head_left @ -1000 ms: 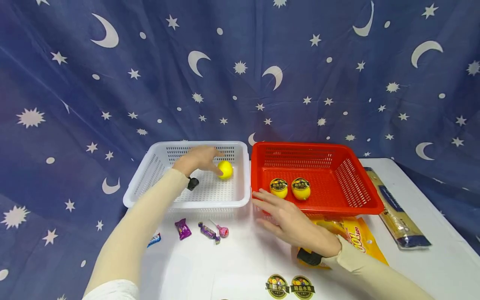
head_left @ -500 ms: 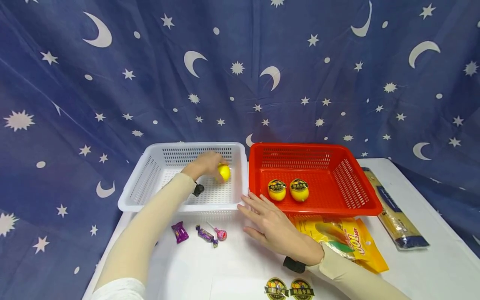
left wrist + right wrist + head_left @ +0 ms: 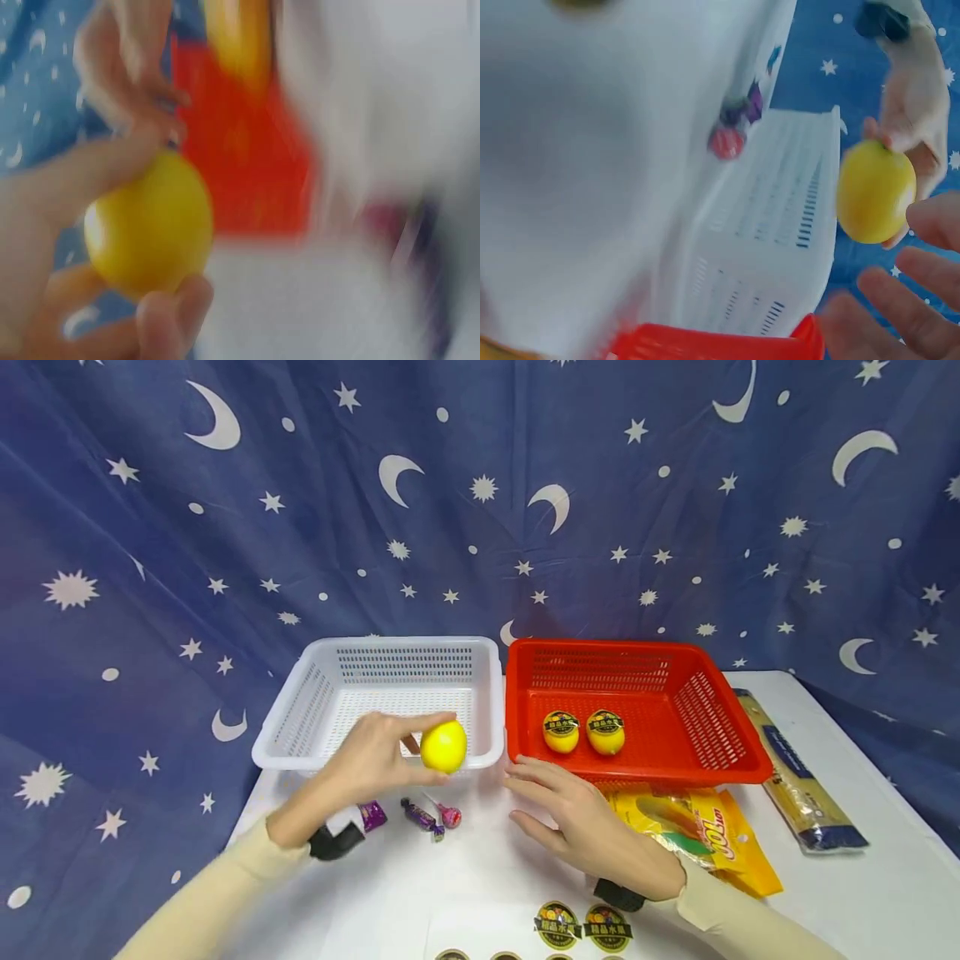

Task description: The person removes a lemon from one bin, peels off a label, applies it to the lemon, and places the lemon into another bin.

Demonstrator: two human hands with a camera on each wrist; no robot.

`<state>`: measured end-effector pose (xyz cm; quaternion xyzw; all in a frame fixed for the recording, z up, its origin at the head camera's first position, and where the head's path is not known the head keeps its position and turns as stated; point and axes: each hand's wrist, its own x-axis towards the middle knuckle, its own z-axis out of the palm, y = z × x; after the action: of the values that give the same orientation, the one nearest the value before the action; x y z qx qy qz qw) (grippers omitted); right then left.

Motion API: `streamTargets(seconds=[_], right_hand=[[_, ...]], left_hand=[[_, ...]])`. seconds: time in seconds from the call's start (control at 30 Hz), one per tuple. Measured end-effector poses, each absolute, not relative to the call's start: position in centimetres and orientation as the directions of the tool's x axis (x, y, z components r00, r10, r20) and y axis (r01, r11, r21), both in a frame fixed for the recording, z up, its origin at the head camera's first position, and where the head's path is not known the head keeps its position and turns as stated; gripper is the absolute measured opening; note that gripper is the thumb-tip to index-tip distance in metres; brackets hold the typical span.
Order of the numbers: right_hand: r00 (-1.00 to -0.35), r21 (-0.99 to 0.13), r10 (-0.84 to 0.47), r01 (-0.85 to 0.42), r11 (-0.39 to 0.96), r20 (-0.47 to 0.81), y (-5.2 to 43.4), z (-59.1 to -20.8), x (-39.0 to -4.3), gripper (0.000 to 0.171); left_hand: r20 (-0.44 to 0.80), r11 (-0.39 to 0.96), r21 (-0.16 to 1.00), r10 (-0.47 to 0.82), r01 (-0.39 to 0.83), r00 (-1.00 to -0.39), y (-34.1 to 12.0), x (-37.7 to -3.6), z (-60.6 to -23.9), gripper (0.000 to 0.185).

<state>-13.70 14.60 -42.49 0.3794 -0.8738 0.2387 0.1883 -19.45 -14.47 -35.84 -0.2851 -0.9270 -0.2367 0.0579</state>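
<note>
**Plain lemon (image 3: 443, 747) held up, two labelled lemons (image 3: 561, 739) in the red basket (image 3: 660, 735)**

Going by how things lie, two lemons are done: each wears a round label, and they sit side by side toward the red basket's front left corner. One looks left over. The left hand (image 3: 369, 758) grasps it between thumb and fingers, raised by the front right corner of the white basket (image 3: 405, 664); its visible faces show no label (the side turned away can't be judged). Further labels (image 3: 557, 925) lie toward the near edge of the desk (image 3: 472, 877), some cut off by the frame.

The right hand (image 3: 581, 814) has its fingers spread and released, holding nothing, beside the red basket's front left corner.

Both baskets stand near the far edge, just beside each other, backed by the curtain (image 3: 450, 510). Wrapped candy (image 3: 422, 819) and a lollipop (image 3: 449, 816) lie below the white basket's front rim, and a yellow bag (image 3: 738, 852) crowds the red one's. The roomiest stretch seems to be mid-desk, between the hands and down to the labels; the right edge is taken up by a long packet (image 3: 806, 785).
</note>
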Motion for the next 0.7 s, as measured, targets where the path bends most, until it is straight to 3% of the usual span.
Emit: streamTargets(seconds=[0.1,0.27,0.43,0.7], right_hand=[[-0.649,-0.388,-0.554,-0.759,0.523,0.522,15.8,-43.3,-12.3,0.037],[-0.763,-0.584,-0.555,-0.628,0.514,0.331,16.7,-44.8,-11.1,0.041],[-0.806,-0.527,-0.557,-0.568,0.632,0.201,16.9,-45.8,-11.1,0.053],[-0.817,-0.491,-0.537,-0.563,0.665,0.209,17.0,-46.6,-11.9,0.059]], left_hand=[[0.263,0.671,0.486,0.499,0.56,-0.826,-12.4,-15.3,-39.8,0.075],[0.22,0.629,0.531,0.545,0.568,-0.809,-8.4,-13.2,-45.1,0.077],[0.157,0.666,0.484,0.572,0.568,-0.805,-6.4,-13.6,-46.9,0.078],[0.148,0.673,0.488,0.563,0.555,-0.813,-6.3,-13.7,-46.9,0.085]])
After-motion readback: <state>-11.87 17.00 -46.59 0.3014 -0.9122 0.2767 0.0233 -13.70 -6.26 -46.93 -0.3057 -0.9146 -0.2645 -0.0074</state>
